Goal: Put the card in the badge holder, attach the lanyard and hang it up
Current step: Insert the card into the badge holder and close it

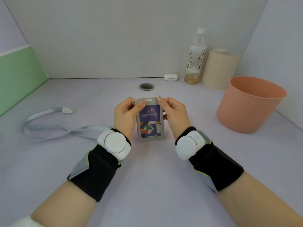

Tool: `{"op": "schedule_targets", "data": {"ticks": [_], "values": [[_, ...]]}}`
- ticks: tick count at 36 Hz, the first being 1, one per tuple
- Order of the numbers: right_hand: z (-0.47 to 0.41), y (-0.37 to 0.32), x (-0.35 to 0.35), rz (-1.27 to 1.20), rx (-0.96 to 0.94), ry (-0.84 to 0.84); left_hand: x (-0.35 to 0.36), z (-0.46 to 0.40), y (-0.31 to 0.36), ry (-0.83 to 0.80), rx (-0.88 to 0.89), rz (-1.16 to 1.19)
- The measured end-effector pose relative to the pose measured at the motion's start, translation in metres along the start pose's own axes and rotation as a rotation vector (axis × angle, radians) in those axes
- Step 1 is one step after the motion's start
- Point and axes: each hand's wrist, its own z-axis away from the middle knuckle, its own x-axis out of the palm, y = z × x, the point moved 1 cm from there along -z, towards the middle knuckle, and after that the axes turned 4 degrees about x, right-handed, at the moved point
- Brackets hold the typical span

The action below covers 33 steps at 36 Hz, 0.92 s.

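Grey badge holder (149, 118) upright, card (149, 119) apparently inside; lanyard (54, 123) lies left.

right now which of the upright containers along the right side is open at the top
The salmon-pink plastic bin: its wide mouth gapes open, while the clear drink bottle wears a white cap. The cream roll's top is unclear.

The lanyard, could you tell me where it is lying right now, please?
In the head view the lanyard lies looped on the table at the left, its white clip pointing toward the centre, its near end passing behind the left hand.
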Motion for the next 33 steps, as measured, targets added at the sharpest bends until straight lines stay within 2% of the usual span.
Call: {"op": "schedule_targets", "data": {"ticks": [8, 16, 27, 33], "values": [[-0.001, 0.001, -0.001, 0.104, -0.075, 0.081, 0.007, 0.005, 0.003, -0.083, -0.037, 0.022], [-0.001, 0.002, -0.002, 0.083, -0.073, 0.131, 0.006, 0.003, -0.002, -0.029, -0.014, -0.004], [-0.002, 0.008, 0.001, 0.068, -0.018, 0.011, -0.002, -0.003, -0.007, 0.032, 0.018, 0.03], [-0.005, 0.009, -0.001, 0.127, -0.058, 0.053, -0.001, -0.003, -0.007, 0.002, -0.026, 0.046]]}}
